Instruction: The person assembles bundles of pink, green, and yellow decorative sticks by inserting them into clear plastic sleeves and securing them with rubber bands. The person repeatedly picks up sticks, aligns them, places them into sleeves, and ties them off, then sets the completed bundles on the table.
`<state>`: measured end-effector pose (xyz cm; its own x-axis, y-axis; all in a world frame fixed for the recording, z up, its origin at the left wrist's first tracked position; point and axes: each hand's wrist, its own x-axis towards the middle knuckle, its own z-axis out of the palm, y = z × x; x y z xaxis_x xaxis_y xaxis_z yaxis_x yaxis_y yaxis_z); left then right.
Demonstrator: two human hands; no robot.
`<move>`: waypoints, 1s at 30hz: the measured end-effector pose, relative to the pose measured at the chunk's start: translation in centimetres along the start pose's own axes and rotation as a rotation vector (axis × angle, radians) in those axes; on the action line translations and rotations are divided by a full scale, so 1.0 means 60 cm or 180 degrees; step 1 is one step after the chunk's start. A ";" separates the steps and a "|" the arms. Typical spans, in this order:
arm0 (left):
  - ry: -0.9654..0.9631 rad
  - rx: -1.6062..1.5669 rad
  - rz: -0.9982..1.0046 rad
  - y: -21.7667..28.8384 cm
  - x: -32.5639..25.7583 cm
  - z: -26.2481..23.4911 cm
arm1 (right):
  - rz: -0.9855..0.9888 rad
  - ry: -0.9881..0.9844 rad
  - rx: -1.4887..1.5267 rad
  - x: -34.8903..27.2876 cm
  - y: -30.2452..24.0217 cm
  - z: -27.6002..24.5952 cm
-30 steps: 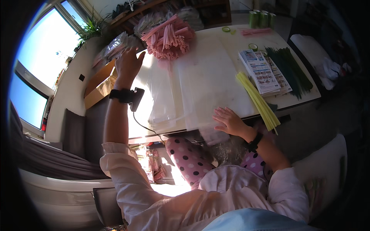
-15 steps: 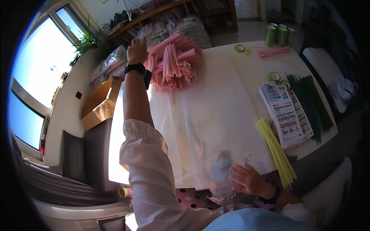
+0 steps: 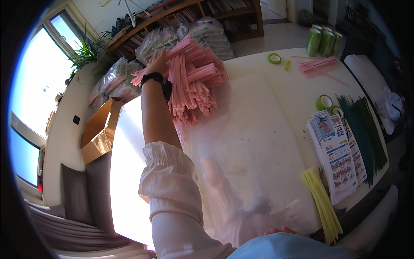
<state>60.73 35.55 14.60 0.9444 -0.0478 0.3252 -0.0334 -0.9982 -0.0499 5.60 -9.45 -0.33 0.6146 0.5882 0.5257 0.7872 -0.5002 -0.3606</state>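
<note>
Left hand [image 3: 158,64]: fingers together, resting flat on the heap of long pink paper strips [image 3: 196,82].
Right hand: out of sight, fingers untellable.

A big heap of long, thin pink paper-like strips [image 3: 196,82] is lying at the white table's far left end. The strips are fanning out loosely, ends pointing several ways.

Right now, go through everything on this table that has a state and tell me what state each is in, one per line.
left hand: stretched out, resting on the pink sticks
pink sticks: heaped in a loose pile
clear plastic sheet: spread flat
yellow sticks: bundled at the table's edge
leaflets: stacked, fanned
cardboard box: open
right hand: hidden
</note>
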 end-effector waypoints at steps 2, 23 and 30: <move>-0.0085 -0.0035 0.0037 -0.004 0.008 0.009 | -0.0110 0.0115 -0.0220 0.004 0.001 0.001; 0.1828 -0.0038 0.2961 0.388 -0.580 -0.478 | 0.1691 0.0357 0.3475 -0.047 -0.050 -0.106; 0.0338 -0.0488 0.3727 0.572 -0.977 -0.382 | 0.1874 -0.0732 0.5825 -0.136 -0.177 -0.164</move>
<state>-3.31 3.29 15.48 0.2811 -0.9307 0.2339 -0.9051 -0.3381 -0.2579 -8.28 -15.20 6.82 0.6547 0.7557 0.0161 -0.4919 0.4422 -0.7500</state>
